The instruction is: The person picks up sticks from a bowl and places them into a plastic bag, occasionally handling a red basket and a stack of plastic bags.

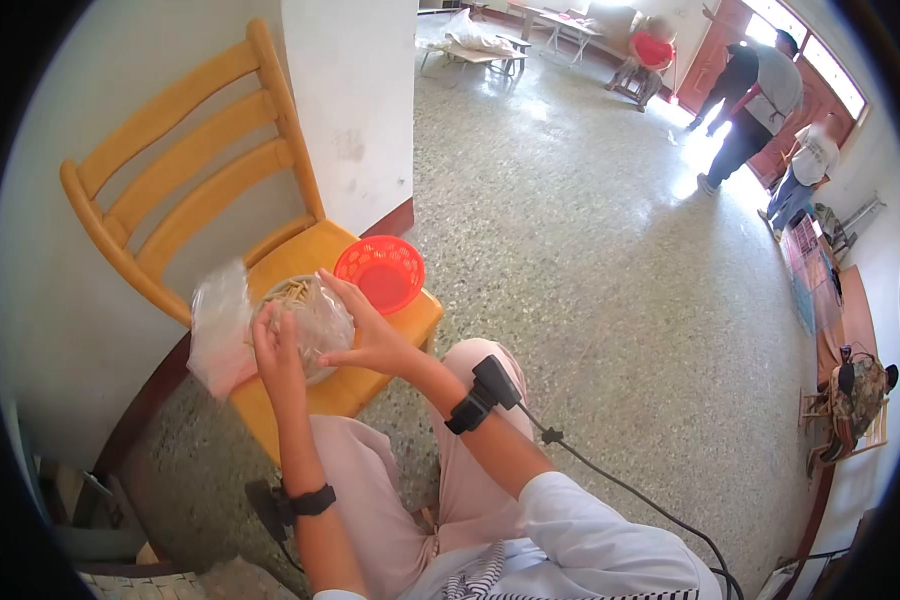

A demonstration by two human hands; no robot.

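Note:
A pale round bowl (322, 378) sits on the seat of a wooden chair, with a clear plastic bag (328, 312) over it. Short yellow-green pieces (292, 292) show at the bowl's far side. My left hand (278, 345) is at the bowl's left, fingers raised and slightly curved against the bag. From the right, my right hand (375, 338) reaches over the bag, its thumb and fingers wide apart. A red plastic basket (382, 275) stands just beyond my right hand. Left of the bowl, another clear plastic bag (220, 325) hangs over the seat edge.
The wooden chair (335, 245) stands against a wall corner. Across the speckled floor (570, 330), several people (770, 95) are near a red door, one seated. A low table (480, 55) stands at the back. A bag on a chair (855, 395) is at the right.

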